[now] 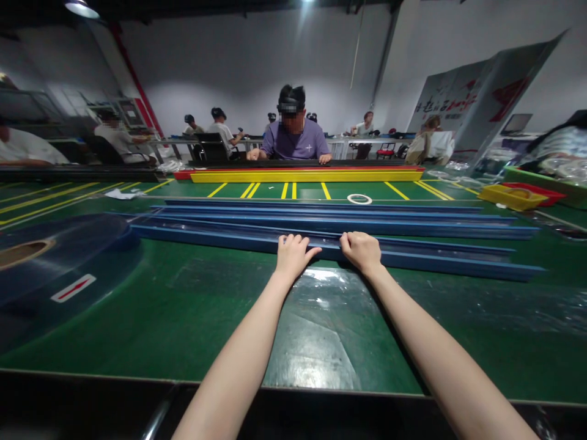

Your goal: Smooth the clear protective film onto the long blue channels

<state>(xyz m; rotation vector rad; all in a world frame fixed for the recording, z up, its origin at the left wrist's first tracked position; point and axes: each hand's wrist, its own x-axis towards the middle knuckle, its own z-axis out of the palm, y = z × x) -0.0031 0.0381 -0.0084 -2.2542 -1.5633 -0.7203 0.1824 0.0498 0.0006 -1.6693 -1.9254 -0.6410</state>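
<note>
A long blue channel profile (440, 261) lies crosswise on the green table in front of me. My left hand (293, 253) is over its near wall, fingers bent over the edge and thumb stretched out to the right. To the right, my right hand (362, 249) is closed at the same profile, its thumb against the curled fingers; the fingertips are partly hidden. Clear strip shows inside the groove between the hands. Behind it rest several more blue profiles (486, 228). A large roll of clear strip (105, 269) with a red-arrow label lies at the left.
Clear film (316, 330) covers the green table (206, 342) near me. A co-worker (296, 137) sits opposite, behind yellow and red profiles (307, 176). A white ring (359, 199) lies mid-table; yellow (511, 197) and red trays stand right. Other people sit farther back.
</note>
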